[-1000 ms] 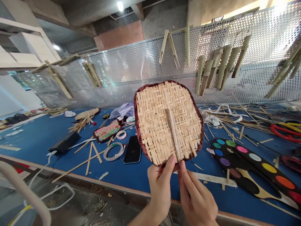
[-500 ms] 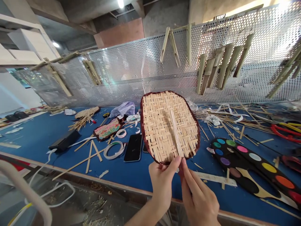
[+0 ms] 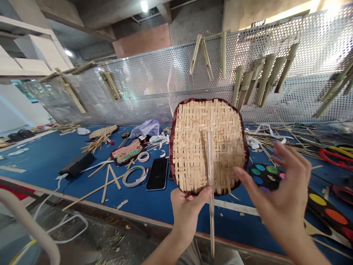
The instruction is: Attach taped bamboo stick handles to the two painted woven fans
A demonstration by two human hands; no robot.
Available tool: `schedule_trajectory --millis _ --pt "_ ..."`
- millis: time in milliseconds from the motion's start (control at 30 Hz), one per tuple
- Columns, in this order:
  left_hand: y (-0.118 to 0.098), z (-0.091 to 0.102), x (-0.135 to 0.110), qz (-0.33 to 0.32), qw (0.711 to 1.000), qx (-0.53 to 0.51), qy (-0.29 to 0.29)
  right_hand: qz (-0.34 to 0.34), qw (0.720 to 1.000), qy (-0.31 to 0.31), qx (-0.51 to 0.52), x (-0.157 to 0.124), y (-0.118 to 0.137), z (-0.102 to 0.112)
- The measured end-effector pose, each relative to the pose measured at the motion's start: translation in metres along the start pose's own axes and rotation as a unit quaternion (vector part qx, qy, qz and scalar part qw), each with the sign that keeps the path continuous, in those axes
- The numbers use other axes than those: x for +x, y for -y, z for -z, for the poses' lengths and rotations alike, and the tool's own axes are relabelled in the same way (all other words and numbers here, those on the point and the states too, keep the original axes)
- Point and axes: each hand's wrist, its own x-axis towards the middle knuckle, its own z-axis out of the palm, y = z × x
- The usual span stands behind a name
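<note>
A woven bamboo fan blank (image 3: pixel 193 147) with a dark red fabric rim stands tilted up in front of me. My left hand (image 3: pixel 187 217) is shut on its lower edge, with the thumb across the weave. A thin bamboo strip (image 3: pixel 211 224) runs through the middle of the weave and sticks out well below the rim. My right hand (image 3: pixel 278 191) is off to the right with its fingers spread, holding nothing. Its fingertips are close to the fan's lower right edge, and I cannot tell if they touch it.
A blue worktable (image 3: pixel 41 162) lies below, strewn with bamboo strips, tape rolls (image 3: pixel 134 174), a smartphone (image 3: pixel 157 173) and a paint palette (image 3: pixel 266 176) partly behind my right hand. Bamboo pieces (image 3: pixel 261 79) hang on a perforated metal screen (image 3: pixel 138 84) behind.
My right hand has let go of the strip and moved right, fingers spread. The fan has turned and risen a little, and the strip now sticks out below its rim.
</note>
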Motion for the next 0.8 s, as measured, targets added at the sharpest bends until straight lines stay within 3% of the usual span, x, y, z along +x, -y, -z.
schedule_trajectory --millis 133,233,300,533,800 --pt "0.0 0.005 -0.005 0.007 1.0 0.012 0.019 -0.009 0.98 0.161 0.113 0.051 -0.025 -0.009" --pt "0.002 0.007 -0.007 0.012 0.999 0.027 0.027 -0.029 0.958 0.233 0.164 0.07 -0.029 -0.016" --pt "0.002 0.007 -0.007 0.016 0.999 0.034 0.02 -0.025 0.96 0.233 0.151 0.074 -0.025 -0.018" --pt "-0.003 0.006 -0.006 0.003 0.998 0.065 0.027 -0.025 0.984 0.145 0.103 0.07 -0.015 -0.025" --pt "0.005 0.008 -0.008 -0.05 0.99 0.127 0.034 -0.092 0.983 0.127 0.092 0.067 -0.013 -0.027"
